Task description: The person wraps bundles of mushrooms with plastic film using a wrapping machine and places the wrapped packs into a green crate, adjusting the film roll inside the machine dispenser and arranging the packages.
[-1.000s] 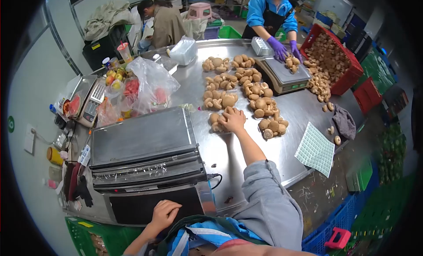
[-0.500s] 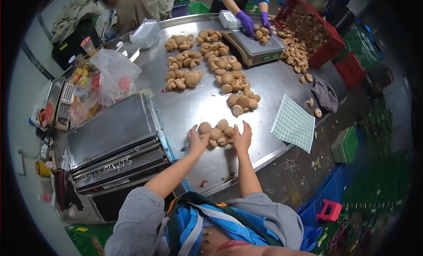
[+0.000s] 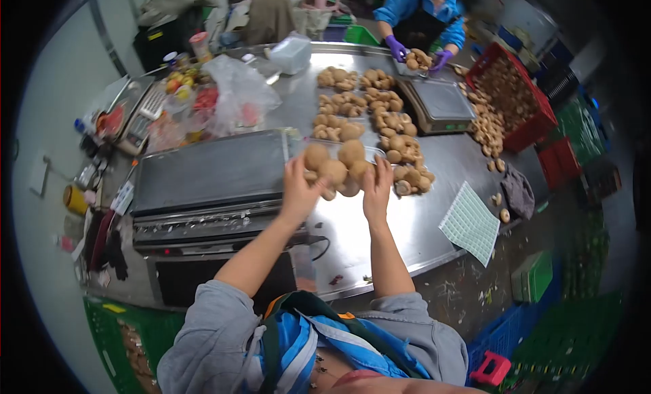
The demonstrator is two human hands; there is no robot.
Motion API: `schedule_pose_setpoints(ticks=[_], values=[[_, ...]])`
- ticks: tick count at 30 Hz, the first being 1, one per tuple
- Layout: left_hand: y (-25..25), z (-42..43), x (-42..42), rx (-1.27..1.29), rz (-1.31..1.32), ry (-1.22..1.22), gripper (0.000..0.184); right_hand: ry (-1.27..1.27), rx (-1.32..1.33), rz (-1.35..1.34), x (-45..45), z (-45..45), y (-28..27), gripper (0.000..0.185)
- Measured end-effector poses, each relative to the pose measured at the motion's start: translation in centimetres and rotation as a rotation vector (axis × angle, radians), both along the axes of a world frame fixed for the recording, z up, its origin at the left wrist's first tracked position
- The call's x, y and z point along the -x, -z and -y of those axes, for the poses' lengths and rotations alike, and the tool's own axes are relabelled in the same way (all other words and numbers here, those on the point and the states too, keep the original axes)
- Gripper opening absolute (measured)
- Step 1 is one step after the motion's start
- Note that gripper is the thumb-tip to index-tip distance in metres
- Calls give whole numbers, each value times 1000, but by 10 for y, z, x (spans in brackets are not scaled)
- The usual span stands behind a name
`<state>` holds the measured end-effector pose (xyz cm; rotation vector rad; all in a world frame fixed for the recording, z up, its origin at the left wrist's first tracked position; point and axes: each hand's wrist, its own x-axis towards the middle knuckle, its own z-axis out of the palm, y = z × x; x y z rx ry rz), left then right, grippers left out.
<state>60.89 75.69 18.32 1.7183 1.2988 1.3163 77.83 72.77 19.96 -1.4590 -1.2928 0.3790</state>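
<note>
Between my two hands is a clear tray of brown mushrooms, seemingly raised above the metal table. Round caps hide most of the tray; its pale rim shows behind them. My left hand grips the left side, thumb against the mushrooms. On the opposite side my right hand is closed on the tray in the same way. Just beyond, more mushroom portions stand in two rows. To the left of my left hand lies the flat dark top of a wrapping machine.
Across the table, a person in purple gloves holds mushrooms near a scale. A red crate spills loose mushrooms at the right. A label sheet and grey cloth lie by the right edge; plastic bags sit at left.
Both hands have lifted the mushroom tray off the table and carried it away from my body. My view has turned left. The co-worker has taken mushrooms off the scale.
</note>
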Motion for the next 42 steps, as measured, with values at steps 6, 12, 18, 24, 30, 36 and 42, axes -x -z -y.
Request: schedule_pose_setpoints(ticks=[6,12,18,24,30,36,42], values=[[-2,-13,207,71,-152,-301,64,-306,137,-75,187,-62,20,53],[11,-7,344,338,-106,-309,68,-344,433,18,313,-63,36,61],[7,16,402,-113,-389,-316,57,-363,293,87,288,-39,28,59],[-41,39,499,-200,-1277,637,36,-870,248,1083,189,-3,-33,49],[-17,27,477,-774,-1182,647,32,-1041,-164,1291,211,-16,-2,40],[-2,79,474,-403,-546,133,17,-698,289,436,210,57,9,15],[-115,-2,423,-108,826,-40,26,-449,-153,-662,274,-43,-119,19]])
